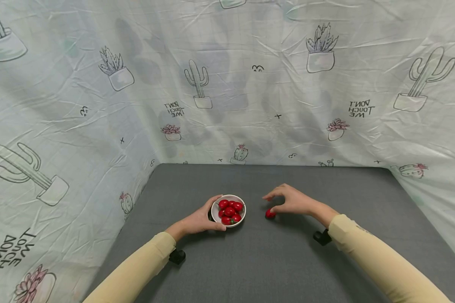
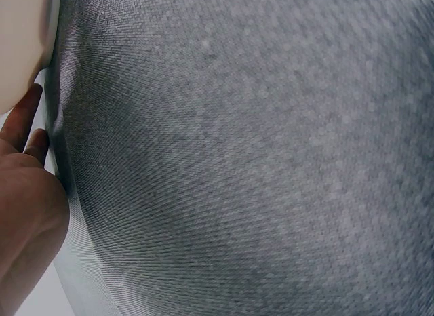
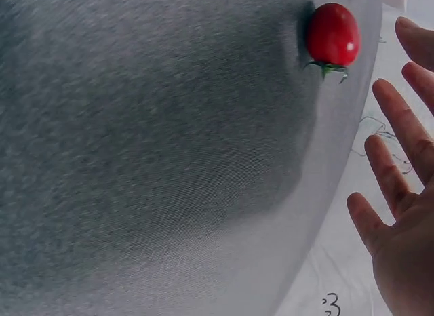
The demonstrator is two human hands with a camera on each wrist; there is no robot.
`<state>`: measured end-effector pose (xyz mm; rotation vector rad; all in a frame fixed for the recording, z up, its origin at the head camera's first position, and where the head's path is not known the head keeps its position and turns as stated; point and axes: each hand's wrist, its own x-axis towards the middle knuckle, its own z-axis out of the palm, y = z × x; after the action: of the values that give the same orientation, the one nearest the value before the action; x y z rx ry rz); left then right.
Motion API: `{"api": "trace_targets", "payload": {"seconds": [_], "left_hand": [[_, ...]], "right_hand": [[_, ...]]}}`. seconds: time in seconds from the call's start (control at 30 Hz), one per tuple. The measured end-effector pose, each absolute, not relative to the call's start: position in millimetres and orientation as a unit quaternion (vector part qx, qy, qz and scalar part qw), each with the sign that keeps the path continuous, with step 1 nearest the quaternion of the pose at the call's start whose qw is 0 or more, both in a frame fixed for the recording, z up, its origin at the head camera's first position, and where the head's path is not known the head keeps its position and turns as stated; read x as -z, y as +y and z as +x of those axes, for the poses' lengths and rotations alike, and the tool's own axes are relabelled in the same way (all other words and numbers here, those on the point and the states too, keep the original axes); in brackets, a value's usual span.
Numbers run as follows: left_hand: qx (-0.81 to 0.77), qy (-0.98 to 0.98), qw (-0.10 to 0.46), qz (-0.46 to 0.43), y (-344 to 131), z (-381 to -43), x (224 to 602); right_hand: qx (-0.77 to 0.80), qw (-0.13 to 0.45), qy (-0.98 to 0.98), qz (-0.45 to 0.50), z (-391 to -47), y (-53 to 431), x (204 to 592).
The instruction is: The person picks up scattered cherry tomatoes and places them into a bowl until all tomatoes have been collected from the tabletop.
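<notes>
A small white bowl [image 1: 231, 198] stands on the grey table, filled with several red cherry tomatoes [image 1: 229, 211]. My left hand [image 1: 199, 221] holds the bowl from its left side, thumb at the near rim and fingers round the far side. In the left wrist view, fingertips touch the bowl's pale outer wall [image 2: 20, 45]. To the right of the bowl, a single cherry tomato [image 1: 268, 214] lies on the table. Over it hovers my right hand [image 1: 293, 201], fingers spread and thumb close to the tomato. The right wrist view shows that tomato [image 3: 332, 34] with its green stem, apart from the fingers.
The grey table [image 1: 227, 265] spreads around the bowl and both forearms. A pale cloth [image 1: 227, 84] printed with potted cacti hangs behind the table and along its sides. A black wrist camera [image 1: 177, 256] sits under the left forearm, another [image 1: 322, 237] under the right.
</notes>
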<state>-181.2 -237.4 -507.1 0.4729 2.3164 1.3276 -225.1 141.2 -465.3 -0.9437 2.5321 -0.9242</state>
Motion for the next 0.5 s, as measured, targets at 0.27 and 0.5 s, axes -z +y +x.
{"api": "trace_targets", "payload": {"seconds": [0.27, 0.5], "left_hand": [[-0.485, 0.83, 0.215, 0.172, -238, -183, 508], [-0.488, 0.828, 0.216, 0.17, -238, -183, 509]], "right_hand": [[0.293, 0.137, 0.888, -0.326, -220, 147, 474], [0.29, 0.141, 0.89, -0.321, -218, 151, 480]]}}
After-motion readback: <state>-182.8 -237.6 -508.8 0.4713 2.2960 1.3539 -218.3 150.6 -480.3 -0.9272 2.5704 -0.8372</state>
